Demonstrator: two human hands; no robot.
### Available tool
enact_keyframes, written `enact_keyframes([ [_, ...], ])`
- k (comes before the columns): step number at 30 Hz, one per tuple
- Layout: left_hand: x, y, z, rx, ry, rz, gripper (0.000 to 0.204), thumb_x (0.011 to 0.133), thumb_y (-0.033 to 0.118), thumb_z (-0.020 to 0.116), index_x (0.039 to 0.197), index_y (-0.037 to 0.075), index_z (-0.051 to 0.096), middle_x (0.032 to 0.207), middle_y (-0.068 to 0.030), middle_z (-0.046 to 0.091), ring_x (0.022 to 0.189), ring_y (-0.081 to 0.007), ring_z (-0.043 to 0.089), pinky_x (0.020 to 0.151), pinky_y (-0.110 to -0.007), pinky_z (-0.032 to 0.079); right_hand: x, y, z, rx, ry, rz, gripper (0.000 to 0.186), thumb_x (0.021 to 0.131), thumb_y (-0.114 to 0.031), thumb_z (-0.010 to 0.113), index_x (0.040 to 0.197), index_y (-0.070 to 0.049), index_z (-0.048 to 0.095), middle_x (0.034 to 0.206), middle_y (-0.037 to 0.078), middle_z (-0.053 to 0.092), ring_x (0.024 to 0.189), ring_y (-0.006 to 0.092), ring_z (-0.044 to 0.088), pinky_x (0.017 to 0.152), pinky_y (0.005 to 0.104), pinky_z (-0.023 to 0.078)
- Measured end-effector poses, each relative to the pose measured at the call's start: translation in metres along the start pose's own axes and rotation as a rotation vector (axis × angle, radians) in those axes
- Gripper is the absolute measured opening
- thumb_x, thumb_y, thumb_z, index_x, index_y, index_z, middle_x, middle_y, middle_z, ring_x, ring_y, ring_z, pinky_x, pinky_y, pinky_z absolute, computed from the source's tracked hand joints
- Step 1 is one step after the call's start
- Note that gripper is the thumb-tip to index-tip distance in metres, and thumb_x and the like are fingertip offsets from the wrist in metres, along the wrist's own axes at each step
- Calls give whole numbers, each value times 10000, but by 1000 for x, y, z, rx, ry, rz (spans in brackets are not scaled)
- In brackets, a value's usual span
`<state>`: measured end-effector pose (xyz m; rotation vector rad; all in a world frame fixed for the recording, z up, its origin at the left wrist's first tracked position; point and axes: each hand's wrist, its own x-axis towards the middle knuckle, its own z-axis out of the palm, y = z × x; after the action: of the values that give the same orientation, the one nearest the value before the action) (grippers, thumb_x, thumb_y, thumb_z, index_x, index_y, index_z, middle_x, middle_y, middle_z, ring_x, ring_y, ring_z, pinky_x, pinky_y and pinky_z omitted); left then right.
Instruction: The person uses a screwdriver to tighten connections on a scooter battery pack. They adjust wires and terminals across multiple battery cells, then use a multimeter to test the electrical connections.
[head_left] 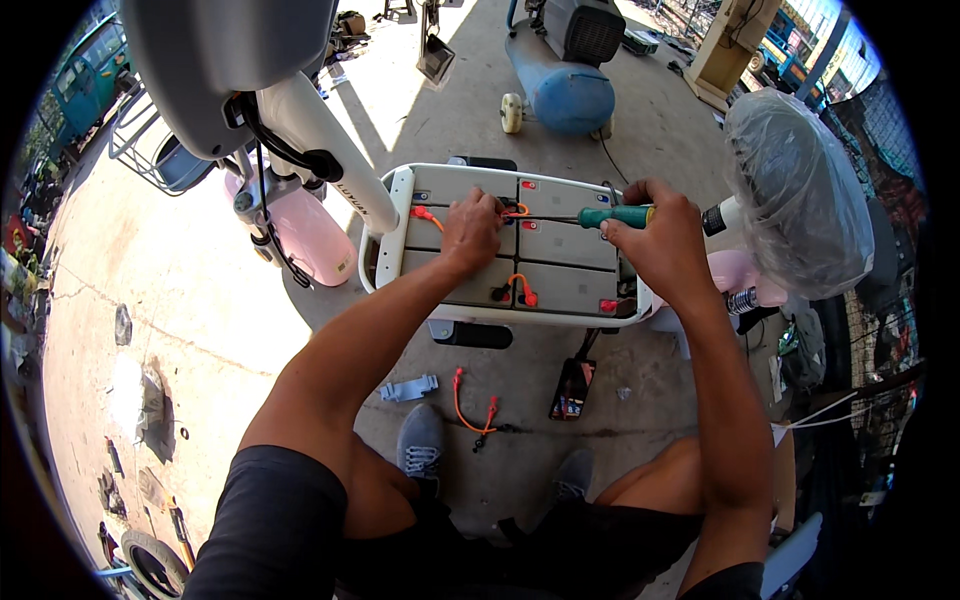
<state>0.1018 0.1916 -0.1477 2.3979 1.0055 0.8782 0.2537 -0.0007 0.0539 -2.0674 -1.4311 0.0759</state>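
My right hand (662, 235) is wrapped round the green handle of a screwdriver (612, 216). The screwdriver lies almost level, its shaft pointing left to my other hand. My left hand (473, 230) has its fingers pinched at the end of a short orange cable (521, 209), beside the tip, which the fingers partly hide. Beneath both hands, several grey batteries (568, 245) sit side by side in the white frame (540, 319) of an electric scooter. Another orange cable (432, 218) with a red cap is left of my left hand. A third cable (520, 280) joins terminals on the near side.
A loose orange cable (462, 412), a light-blue plastic piece (408, 388) and a phone (573, 388) lie on the ground near my shoes. The scooter's steering column (330, 150) rises at left, a plastic-wrapped seat (795, 190) at right. A blue air compressor (575, 98) stands beyond.
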Motion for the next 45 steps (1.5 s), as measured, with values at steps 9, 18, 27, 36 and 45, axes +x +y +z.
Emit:
enact_keyframes([
  [9,1,4,-3,-70,-15,-13,113,897,76,674,1002,60,715,1077,-128,647,1005,-358,616,891,-464,442,53,-51,25,-96,192,-376,388,787,-120,833,1079,17,617,916,263,716,915,426,725,802,455,575],
  [18,3,-2,-2,-145,0,18,82,878,60,685,950,50,724,1049,-130,664,940,-372,657,861,-470,498,67,-60,35,-83,162,-459,399,792,-114,830,1118,14,639,1007,245,728,940,392,730,806,443,581],
  [27,2,-2,-1,-174,61,38,82,856,18,688,929,42,718,1009,-140,671,908,-379,674,800,-460,527,75,-52,44,-38,164,-570,484,838,-153,787,1284,-26,647,1072,236,720,982,406,704,913,454,536],
  [36,-1,0,-7,-106,25,15,130,865,89,654,968,82,733,1037,-114,660,920,-361,654,838,-462,505,71,-70,41,-78,97,-520,478,894,-209,746,1312,-4,636,1063,247,711,990,399,703,861,457,556],
  [45,0,6,-7,-125,2,-6,131,862,97,666,969,93,742,1040,-109,664,924,-372,650,846,-467,505,87,-54,56,76,168,-601,517,891,-223,759,1347,-19,628,1063,242,712,965,388,707,869,461,555],
])
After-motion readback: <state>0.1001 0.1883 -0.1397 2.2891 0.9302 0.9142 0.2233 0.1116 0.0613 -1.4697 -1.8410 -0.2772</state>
